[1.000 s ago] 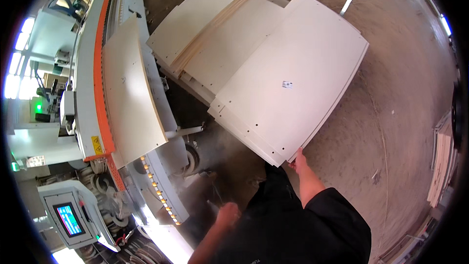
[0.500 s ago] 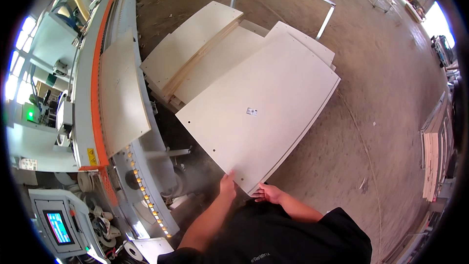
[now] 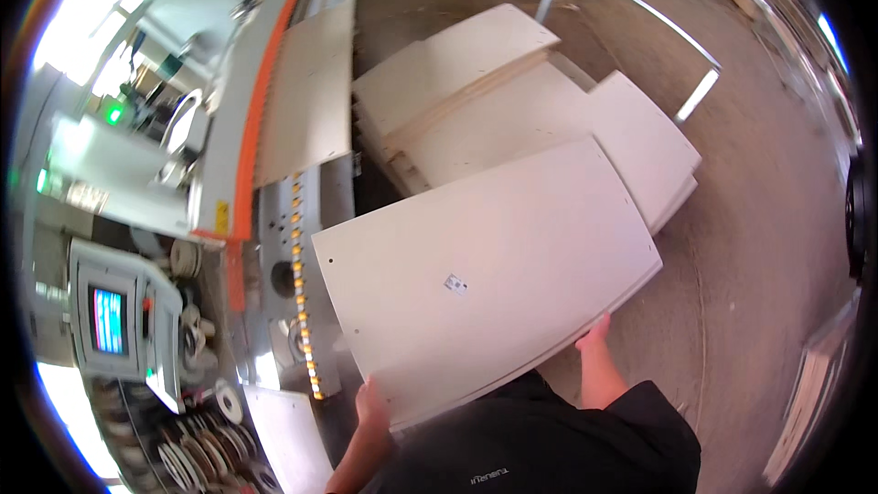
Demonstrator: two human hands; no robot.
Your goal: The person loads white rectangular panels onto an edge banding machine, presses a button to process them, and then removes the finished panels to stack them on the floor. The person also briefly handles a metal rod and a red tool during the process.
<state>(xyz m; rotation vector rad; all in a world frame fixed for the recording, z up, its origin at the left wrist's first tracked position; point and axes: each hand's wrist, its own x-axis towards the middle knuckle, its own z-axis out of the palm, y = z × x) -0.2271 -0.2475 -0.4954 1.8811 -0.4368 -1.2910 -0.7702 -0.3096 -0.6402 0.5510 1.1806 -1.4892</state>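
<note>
A large off-white board (image 3: 521,247) with small holes along its left edge and a printed label on top lies across in front of me. My left hand (image 3: 372,405) grips its near left corner, thumb on top and fingers out of sight beneath. At the near long edge, toward the right, my right hand (image 3: 594,333) is closed on the same board, its fingers partly hidden below. The board's far side overlaps a stack of similar boards (image 3: 494,114). Whether it still rests on that stack, I cannot tell.
To the left runs a long machine with an orange strip (image 3: 261,110), another board (image 3: 315,82) and a row of yellow rollers (image 3: 302,311). A control console (image 3: 110,311) and several rolls (image 3: 197,457) stand near left. A metal frame (image 3: 645,14) rises behind the stack.
The board has turned and come left and nearer, off much of the stack. My right hand has moved along its near edge to the right; my left hand stays near its corner.
</note>
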